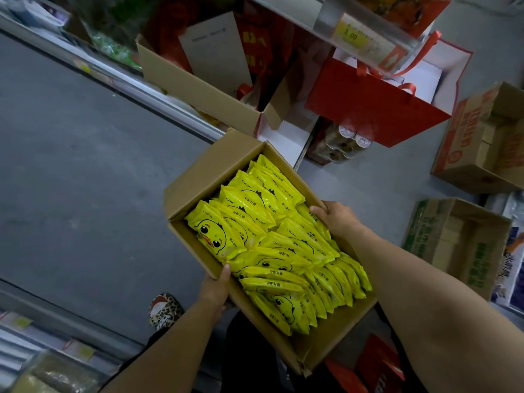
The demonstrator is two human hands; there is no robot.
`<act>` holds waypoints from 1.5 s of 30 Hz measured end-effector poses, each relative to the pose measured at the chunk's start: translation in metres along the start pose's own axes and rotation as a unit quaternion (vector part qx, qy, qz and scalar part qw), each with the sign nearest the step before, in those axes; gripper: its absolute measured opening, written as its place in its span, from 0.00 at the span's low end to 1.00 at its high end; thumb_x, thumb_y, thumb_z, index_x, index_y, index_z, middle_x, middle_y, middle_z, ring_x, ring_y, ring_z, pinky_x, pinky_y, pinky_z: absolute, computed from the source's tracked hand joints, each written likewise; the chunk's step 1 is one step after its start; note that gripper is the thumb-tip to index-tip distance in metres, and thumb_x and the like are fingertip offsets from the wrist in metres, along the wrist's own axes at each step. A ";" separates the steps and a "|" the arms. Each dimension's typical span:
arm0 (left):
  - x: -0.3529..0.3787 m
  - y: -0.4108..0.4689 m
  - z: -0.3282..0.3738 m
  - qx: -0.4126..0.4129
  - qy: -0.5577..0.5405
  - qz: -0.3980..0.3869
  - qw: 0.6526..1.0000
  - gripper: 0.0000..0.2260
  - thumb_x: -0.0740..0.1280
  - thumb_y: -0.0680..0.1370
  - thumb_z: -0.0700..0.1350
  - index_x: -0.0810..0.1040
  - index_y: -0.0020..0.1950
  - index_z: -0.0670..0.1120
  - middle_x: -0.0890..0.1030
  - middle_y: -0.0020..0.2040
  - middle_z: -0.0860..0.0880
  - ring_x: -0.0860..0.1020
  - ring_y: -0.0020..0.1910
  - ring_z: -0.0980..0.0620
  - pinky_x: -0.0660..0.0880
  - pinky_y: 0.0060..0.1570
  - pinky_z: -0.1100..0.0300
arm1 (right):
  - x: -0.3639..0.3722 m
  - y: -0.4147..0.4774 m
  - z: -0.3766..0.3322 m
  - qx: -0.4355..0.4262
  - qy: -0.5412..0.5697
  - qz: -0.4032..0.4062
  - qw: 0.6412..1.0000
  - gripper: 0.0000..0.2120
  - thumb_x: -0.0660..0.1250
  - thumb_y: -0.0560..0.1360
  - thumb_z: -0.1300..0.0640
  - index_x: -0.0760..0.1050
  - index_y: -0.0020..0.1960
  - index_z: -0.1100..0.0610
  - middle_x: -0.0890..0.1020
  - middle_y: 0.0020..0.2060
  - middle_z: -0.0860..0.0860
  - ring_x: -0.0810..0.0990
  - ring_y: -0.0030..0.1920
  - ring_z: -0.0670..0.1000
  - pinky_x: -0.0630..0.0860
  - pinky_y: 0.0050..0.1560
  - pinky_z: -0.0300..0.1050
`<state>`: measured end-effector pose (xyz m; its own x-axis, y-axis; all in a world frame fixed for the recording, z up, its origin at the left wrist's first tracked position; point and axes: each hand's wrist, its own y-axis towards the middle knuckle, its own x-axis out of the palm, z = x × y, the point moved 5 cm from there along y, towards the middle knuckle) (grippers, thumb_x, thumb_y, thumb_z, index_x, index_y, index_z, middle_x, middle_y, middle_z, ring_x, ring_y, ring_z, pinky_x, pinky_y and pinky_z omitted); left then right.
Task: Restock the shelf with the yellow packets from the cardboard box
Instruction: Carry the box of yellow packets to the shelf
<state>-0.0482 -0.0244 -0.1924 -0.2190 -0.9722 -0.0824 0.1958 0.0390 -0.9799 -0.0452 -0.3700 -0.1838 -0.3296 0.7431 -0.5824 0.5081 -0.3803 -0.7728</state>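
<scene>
An open cardboard box [211, 171] hangs above the floor in the middle of the view, held between both my hands. It is packed with several yellow packets [272, 242] printed with a duck face, standing in rows. My left hand [217, 290] grips the box's near left wall, thumb over the rim. My right hand [336, 217] clasps the right wall, fingers over the edge and touching the packets. Shelf edges [133, 86] run along the upper left.
A brown box [198, 92] with red goods and a red gift bag [368, 109] stand ahead under a shelf with a price tag [360, 34]. Open cartons [482, 148] [459, 242] sit on the floor at right. A leopard-print shoe [166, 310] shows below.
</scene>
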 end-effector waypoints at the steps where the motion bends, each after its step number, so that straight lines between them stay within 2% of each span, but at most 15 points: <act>1: -0.001 0.000 0.000 0.003 0.005 -0.003 1.000 0.17 0.63 0.81 0.51 0.71 0.66 0.44 0.81 0.52 0.40 0.80 0.45 0.43 0.79 0.37 0.49 | -0.001 -0.001 -0.001 0.000 -0.008 0.000 1.000 0.23 0.58 0.82 0.40 0.76 0.66 0.55 0.82 0.51 0.60 0.80 0.53 0.61 0.75 0.53 0.51; 6: -0.009 -0.002 -0.002 0.024 0.031 -0.013 0.999 0.17 0.63 0.82 0.50 0.73 0.65 0.41 0.83 0.49 0.40 0.82 0.45 0.42 0.80 0.44 0.45 | -0.003 -0.009 -0.009 0.004 -0.032 0.014 0.999 0.23 0.58 0.82 0.40 0.76 0.65 0.55 0.83 0.50 0.59 0.80 0.52 0.61 0.77 0.54 0.52; 11: -0.018 -0.003 0.003 0.033 0.022 -0.038 0.998 0.13 0.61 0.83 0.47 0.73 0.64 0.42 0.82 0.55 0.39 0.81 0.46 0.46 0.79 0.40 0.51 | -0.003 -0.016 -0.020 0.017 -0.055 0.044 0.997 0.22 0.58 0.82 0.41 0.78 0.61 0.56 0.79 0.43 0.55 0.80 0.50 0.60 0.73 0.47 0.49; 16: -0.043 0.003 0.019 0.044 0.054 -0.030 0.997 0.08 0.62 0.82 0.48 0.74 0.58 0.45 0.82 0.46 0.45 0.80 0.43 0.48 0.79 0.44 0.49 | 0.002 -0.027 -0.044 0.019 -0.069 0.055 0.996 0.20 0.59 0.82 0.43 0.79 0.55 0.58 0.78 0.40 0.55 0.76 0.44 0.58 0.68 0.43 0.46; 22: -0.081 0.001 0.045 0.063 0.088 -0.031 0.994 0.07 0.62 0.82 0.50 0.75 0.55 0.49 0.82 0.52 0.43 0.80 0.48 0.45 0.78 0.46 0.49 | 0.013 -0.038 -0.077 0.020 -0.060 0.057 0.996 0.19 0.60 0.82 0.41 0.74 0.42 0.55 0.81 0.39 0.59 0.81 0.46 0.61 0.75 0.46 0.50; 24: -0.098 0.001 0.058 0.064 0.094 -0.025 0.993 0.08 0.62 0.82 0.50 0.75 0.57 0.48 0.82 0.52 0.44 0.80 0.48 0.45 0.77 0.44 0.51 | 0.016 -0.039 -0.097 0.016 -0.067 0.057 0.996 0.20 0.60 0.82 0.41 0.74 0.41 0.56 0.80 0.39 0.59 0.81 0.46 0.61 0.74 0.47 0.50; 26: -0.117 0.002 0.071 0.072 0.095 -0.023 0.993 0.08 0.62 0.82 0.50 0.73 0.58 0.49 0.80 0.53 0.44 0.79 0.48 0.45 0.75 0.42 0.53 | 0.018 -0.039 -0.121 0.006 -0.067 0.055 0.996 0.21 0.60 0.82 0.41 0.74 0.41 0.57 0.80 0.39 0.59 0.80 0.47 0.61 0.75 0.48 0.50; 31: -0.171 -0.006 0.111 0.078 0.074 -0.017 0.994 0.08 0.62 0.82 0.50 0.72 0.58 0.49 0.78 0.53 0.44 0.77 0.50 0.44 0.77 0.44 0.51 | 0.023 -0.037 -0.194 -0.005 -0.081 0.042 0.996 0.20 0.59 0.81 0.39 0.73 0.39 0.52 0.79 0.37 0.56 0.79 0.46 0.59 0.76 0.50 0.50; 36: -0.243 -0.012 0.153 0.096 0.047 -0.013 0.994 0.08 0.64 0.81 0.52 0.75 0.57 0.50 0.81 0.56 0.43 0.80 0.54 0.42 0.77 0.56 0.43 | 0.025 -0.043 -0.288 -0.024 -0.094 0.052 0.994 0.21 0.60 0.81 0.39 0.68 0.35 0.51 0.77 0.40 0.55 0.77 0.46 0.57 0.70 0.46 0.46; 40: -0.315 0.001 0.185 0.084 0.047 -0.003 0.995 0.12 0.65 0.79 0.54 0.75 0.50 0.45 0.83 0.53 0.40 0.82 0.51 0.40 0.78 0.54 0.39 | 0.028 -0.054 -0.376 -0.038 -0.098 0.075 0.992 0.23 0.61 0.79 0.37 0.68 0.33 0.51 0.75 0.34 0.52 0.77 0.42 0.57 0.71 0.43 0.48; 43: -0.373 0.025 0.209 0.083 0.041 -0.016 0.996 0.17 0.67 0.76 0.58 0.76 0.54 0.44 0.83 0.50 0.38 0.83 0.47 0.37 0.79 0.47 0.36 | 0.032 -0.062 -0.447 -0.062 -0.097 0.076 0.991 0.23 0.62 0.79 0.38 0.68 0.33 0.52 0.76 0.37 0.54 0.76 0.41 0.57 0.70 0.41 0.47; 45: -0.411 0.017 0.242 0.101 0.060 -0.002 0.993 0.22 0.67 0.75 0.61 0.77 0.56 0.44 0.83 0.51 0.38 0.82 0.48 0.37 0.80 0.48 0.37 | 0.034 -0.063 -0.497 -0.075 -0.078 0.072 0.991 0.22 0.63 0.79 0.38 0.69 0.34 0.52 0.77 0.38 0.55 0.76 0.39 0.55 0.70 0.41 0.46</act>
<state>0.2766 0.3203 -0.1309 -0.3296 -0.9375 -0.1119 0.3799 -0.0232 -0.9247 0.3069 -0.0466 -0.0293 -0.3575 0.5881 -0.7255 0.6685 -0.3814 -0.6385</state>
